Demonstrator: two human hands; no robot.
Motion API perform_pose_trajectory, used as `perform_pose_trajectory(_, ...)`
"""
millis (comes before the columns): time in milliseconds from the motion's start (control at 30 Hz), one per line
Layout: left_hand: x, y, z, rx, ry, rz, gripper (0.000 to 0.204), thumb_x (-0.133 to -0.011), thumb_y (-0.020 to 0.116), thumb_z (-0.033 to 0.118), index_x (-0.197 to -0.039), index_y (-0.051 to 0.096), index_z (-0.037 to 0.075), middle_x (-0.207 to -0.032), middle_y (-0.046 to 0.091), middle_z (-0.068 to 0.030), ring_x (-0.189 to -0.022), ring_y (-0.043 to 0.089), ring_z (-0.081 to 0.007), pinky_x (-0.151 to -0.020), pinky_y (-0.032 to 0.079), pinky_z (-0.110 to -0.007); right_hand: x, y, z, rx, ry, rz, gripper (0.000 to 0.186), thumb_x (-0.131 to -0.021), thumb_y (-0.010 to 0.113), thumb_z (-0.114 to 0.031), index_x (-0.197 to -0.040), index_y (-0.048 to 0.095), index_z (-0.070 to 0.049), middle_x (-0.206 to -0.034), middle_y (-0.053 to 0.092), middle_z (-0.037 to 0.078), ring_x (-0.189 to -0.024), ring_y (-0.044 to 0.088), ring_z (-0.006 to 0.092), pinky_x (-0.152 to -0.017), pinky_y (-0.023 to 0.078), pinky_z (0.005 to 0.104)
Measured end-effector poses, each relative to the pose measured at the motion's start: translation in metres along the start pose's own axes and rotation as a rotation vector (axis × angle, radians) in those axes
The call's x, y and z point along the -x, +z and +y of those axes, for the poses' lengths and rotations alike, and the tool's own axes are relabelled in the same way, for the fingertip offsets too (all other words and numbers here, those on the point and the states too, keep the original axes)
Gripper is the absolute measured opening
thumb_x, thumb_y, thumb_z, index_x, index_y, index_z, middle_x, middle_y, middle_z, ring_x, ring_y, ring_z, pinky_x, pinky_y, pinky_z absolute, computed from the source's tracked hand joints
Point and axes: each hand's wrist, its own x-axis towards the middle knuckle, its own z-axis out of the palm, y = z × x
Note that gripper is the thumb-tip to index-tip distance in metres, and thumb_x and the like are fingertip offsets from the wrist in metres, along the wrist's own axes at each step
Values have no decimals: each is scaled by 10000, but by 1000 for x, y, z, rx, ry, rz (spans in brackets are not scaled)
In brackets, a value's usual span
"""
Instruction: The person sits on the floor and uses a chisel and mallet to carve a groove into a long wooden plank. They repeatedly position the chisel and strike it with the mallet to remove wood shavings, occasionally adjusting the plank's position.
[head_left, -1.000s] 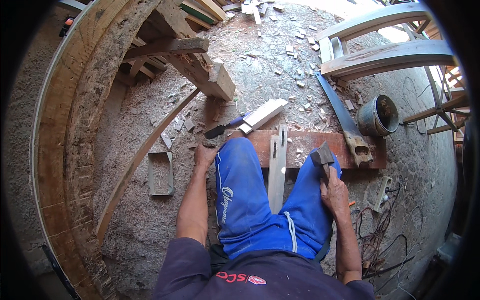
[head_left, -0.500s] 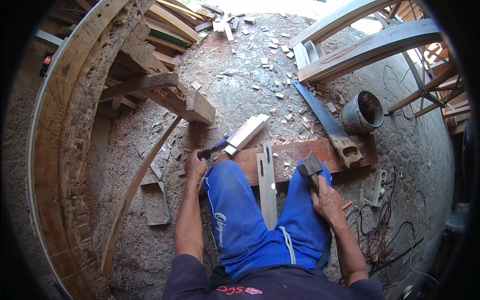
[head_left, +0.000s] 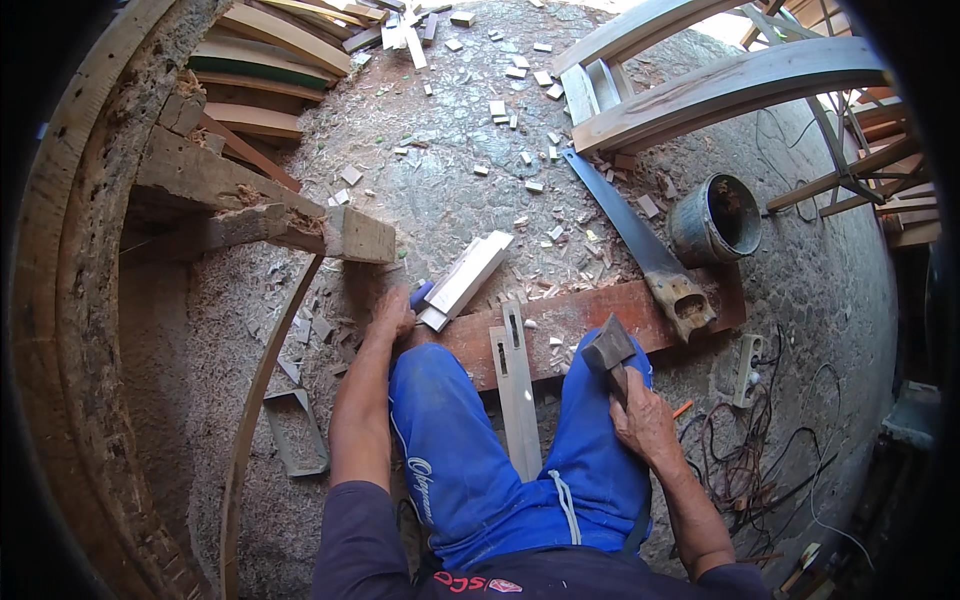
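Note:
My right hand [head_left: 645, 417] is closed round the handle of a hammer [head_left: 610, 347], whose dark metal head rests over my right knee. My left hand [head_left: 393, 312] is at the left end of a reddish-brown board [head_left: 580, 312], with its fingers curled. A purple-blue thing [head_left: 421, 294] shows beside those fingers; what they hold is mostly hidden. Close by, pale wood pieces [head_left: 468, 278] lie together aslant at the board's far edge. Between my knees, two long strips of wood with slots cut near their ends [head_left: 517, 400] reach from my lap onto the board.
A handsaw [head_left: 630, 225] lies across the board's right part, beside a metal bucket [head_left: 715, 225]. Wood offcuts and shavings litter the floor. Curved timbers [head_left: 730, 95] stand at far right. A notched beam [head_left: 360, 235] juts in at left. Cables and a power strip [head_left: 747, 370] lie at right.
My view has shifted, so most things appear lower or further left. My left hand has moved closer to the pale pieces; the black part it held no longer shows. The right hand keeps the hammer.

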Motion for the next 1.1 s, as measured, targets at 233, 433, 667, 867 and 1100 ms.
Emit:
perform_pose_trajectory(233,29,-29,-12,122,52,299,406,-799,678,129,-1146,504,10,-1143,615,-279,-1121,613,-442,-946,490,-531,-2,-6,10,-46,3,0,390,-935,650,-236,-1180,442,-15,-888,689,334,-830,676,547,-748,546,617)
perform_pose_trajectory(433,100,-81,64,874,365,761,129,-864,623,17,-986,582,17,-806,620,-114,-703,616,-261,-670,520,-338,7,2,13,-65,4,24,403,-935,649,-265,-1170,446,-8,-894,689,347,-848,683,544,-764,551,622)
perform_pose_trajectory(667,160,-137,176,1707,409,854,138,-924,701,85,-994,597,26,-722,559,4,-605,539,-90,-584,463,-256,7,13,25,-52,13,52,386,-953,634,-277,-1214,443,-66,-955,681,358,-942,645,572,-807,514,644)
perform_pose_trajectory(867,165,-102,208,1784,484,720,214,-933,744,146,-796,590,91,-621,548,20,-526,500,-66,-523,425,-245,14,12,22,-76,15,81,375,-962,636,-288,-1205,461,-63,-980,679,361,-968,639,570,-826,511,635)
perform_pose_trajectory(1100,167,-72,213,1599,550,667,331,-1012,713,227,-729,577,122,-586,524,61,-523,466,-22,-475,353,-232,12,16,24,-55,-48,116,393,-971,623,-277,-1236,443,-50,-938,689,351,-900,670,548,-794,527,629)
